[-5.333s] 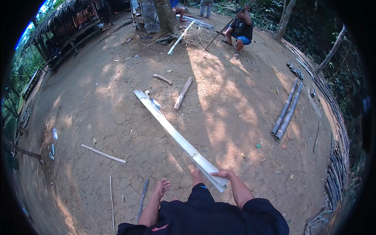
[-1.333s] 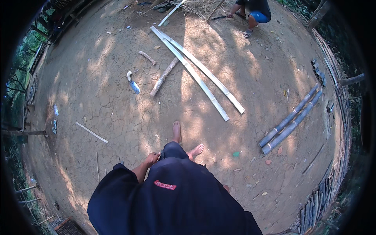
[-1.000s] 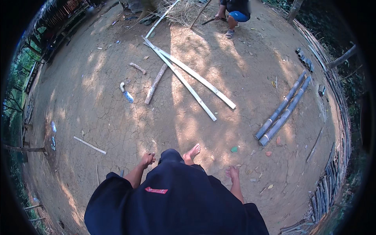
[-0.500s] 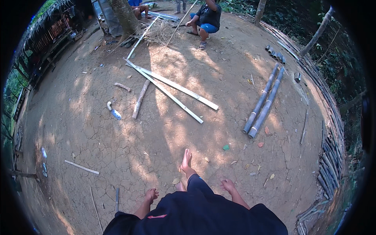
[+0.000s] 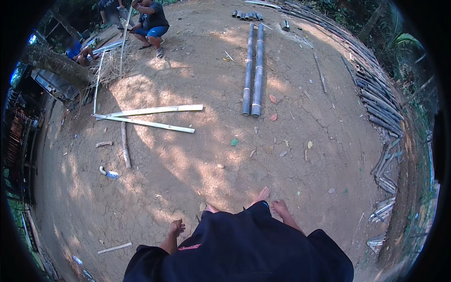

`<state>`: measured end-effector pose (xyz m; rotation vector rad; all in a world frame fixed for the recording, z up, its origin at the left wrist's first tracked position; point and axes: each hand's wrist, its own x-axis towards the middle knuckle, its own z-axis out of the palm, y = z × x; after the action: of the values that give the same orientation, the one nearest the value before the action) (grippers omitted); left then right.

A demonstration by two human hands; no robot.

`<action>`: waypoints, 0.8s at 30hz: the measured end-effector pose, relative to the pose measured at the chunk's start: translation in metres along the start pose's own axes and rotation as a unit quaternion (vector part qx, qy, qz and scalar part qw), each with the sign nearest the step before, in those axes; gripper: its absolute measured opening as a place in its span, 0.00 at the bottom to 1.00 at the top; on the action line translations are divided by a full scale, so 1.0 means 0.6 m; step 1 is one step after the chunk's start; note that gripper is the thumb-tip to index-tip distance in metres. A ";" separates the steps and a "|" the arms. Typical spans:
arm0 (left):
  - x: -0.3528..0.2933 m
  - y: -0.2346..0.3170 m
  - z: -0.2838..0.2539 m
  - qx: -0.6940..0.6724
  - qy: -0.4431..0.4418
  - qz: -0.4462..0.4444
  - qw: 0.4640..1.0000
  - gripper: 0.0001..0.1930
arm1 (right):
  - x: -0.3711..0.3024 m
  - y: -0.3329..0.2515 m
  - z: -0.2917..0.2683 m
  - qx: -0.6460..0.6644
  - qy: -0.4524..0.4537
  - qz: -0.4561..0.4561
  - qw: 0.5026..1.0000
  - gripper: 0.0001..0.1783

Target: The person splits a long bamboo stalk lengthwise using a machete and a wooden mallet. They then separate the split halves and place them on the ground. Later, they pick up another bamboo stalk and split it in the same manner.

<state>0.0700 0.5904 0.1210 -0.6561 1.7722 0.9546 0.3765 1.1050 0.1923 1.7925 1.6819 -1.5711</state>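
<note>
My left hand (image 5: 176, 227) hangs with fingers loosely bent, gripping nothing; my right hand (image 5: 280, 207) hangs likewise, nearest my bare foot (image 5: 261, 194). A thin pale stick (image 5: 114, 248) lies leftward. Farther out, split bamboo strips (image 5: 157, 111) overlap toward the left edge of the dirt ground (image 5: 188, 176); two dark bamboo poles (image 5: 258, 70) point to its far edge.

I'm outdoors, in a yard used as a bamboo workshop. The floor is bare, cracked earth (image 5: 305, 171), dappled with sun. Dark poles (image 5: 258, 70) lie at the top centre, a heap (image 5: 381, 109) of more lines the right edge, and pale split strips (image 5: 162, 110) lie left of centre. A knife (image 5: 111, 174) rests nearby. A trunk (image 5: 58, 63) leans in at upper left, a slatted shed (image 5: 14, 131) stands below it, and greenery (image 5: 406, 42) fills the upper right.
</note>
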 end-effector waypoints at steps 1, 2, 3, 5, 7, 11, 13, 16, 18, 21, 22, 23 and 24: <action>0.002 0.064 -0.003 -0.049 -0.013 0.048 0.998 0.19 | 0.014 0.008 -0.007 -0.005 -0.009 -0.027 1.000 0.12; 0.004 0.134 0.005 -0.076 0.004 0.115 0.990 0.19 | 0.025 0.027 -0.015 -0.004 0.002 -0.055 0.998 0.11; -0.007 0.200 0.029 -0.090 0.034 0.167 0.981 0.18 | 0.039 0.046 -0.025 -0.009 0.014 -0.085 0.996 0.10; -0.016 0.321 0.087 -0.092 0.085 0.200 0.972 0.24 | 0.068 0.053 -0.067 -0.002 0.038 -0.109 0.993 0.09; -0.043 0.397 0.164 -0.070 0.057 0.273 0.958 0.25 | 0.072 0.085 -0.120 0.013 0.059 -0.070 0.996 0.07; -0.153 0.451 0.415 0.094 -0.016 0.301 0.949 0.27 | 0.121 0.255 -0.287 0.235 0.069 0.039 0.969 0.10; -0.190 0.435 0.501 0.160 -0.090 0.284 0.941 0.27 | 0.128 0.325 -0.388 0.226 0.053 0.050 0.971 0.11; -0.219 0.394 0.579 0.150 -0.123 0.178 0.965 0.28 | 0.151 0.372 -0.509 0.238 0.085 0.036 0.967 0.13; -0.210 0.323 0.585 0.155 -0.076 0.105 0.979 0.30 | 0.178 0.311 -0.575 0.259 0.113 0.060 0.957 0.14; -0.198 0.253 0.581 0.275 -0.083 0.082 0.954 0.23 | 0.226 0.249 -0.635 0.261 0.138 0.067 0.953 0.16; -0.195 0.245 0.584 0.332 -0.120 0.074 0.933 0.23 | 0.252 0.223 -0.645 0.249 0.138 0.063 0.956 0.17; -0.183 0.235 0.583 0.287 -0.098 0.034 0.952 0.24 | 0.277 0.192 -0.653 0.235 0.134 0.059 0.961 0.18; -0.161 0.223 0.580 0.244 -0.073 -0.009 0.967 0.24 | 0.301 0.154 -0.651 0.238 0.114 0.062 0.963 0.17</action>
<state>0.1768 0.9560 0.1789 -0.2778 1.7726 0.5041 0.6159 1.4731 0.1642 2.3381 1.3128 -1.8914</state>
